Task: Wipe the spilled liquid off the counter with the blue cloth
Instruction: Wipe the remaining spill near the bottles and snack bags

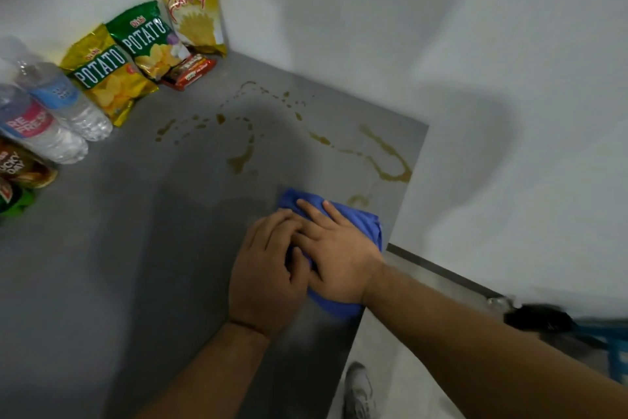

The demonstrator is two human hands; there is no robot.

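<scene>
A bunched blue cloth (360, 221) lies on the grey counter (119, 248) near its right edge. My right hand (336, 255) presses flat on top of the cloth, fingers spread. My left hand (265, 272) sits beside it with its fingers curled onto the cloth's left side, partly under my right hand. Brownish spilled liquid (390, 164) streaks the counter beyond the cloth, with more drops and a smear (241, 157) toward the middle and the back.
Chip bags (112, 79) and a gold snack bag (193, 11) lean on the back wall. A red packet (190, 72) lies in front of them. Two water bottles (61, 113) and more packets sit at the left. The counter's right edge (404, 208) drops to the floor, where a shoe (356, 391) shows.
</scene>
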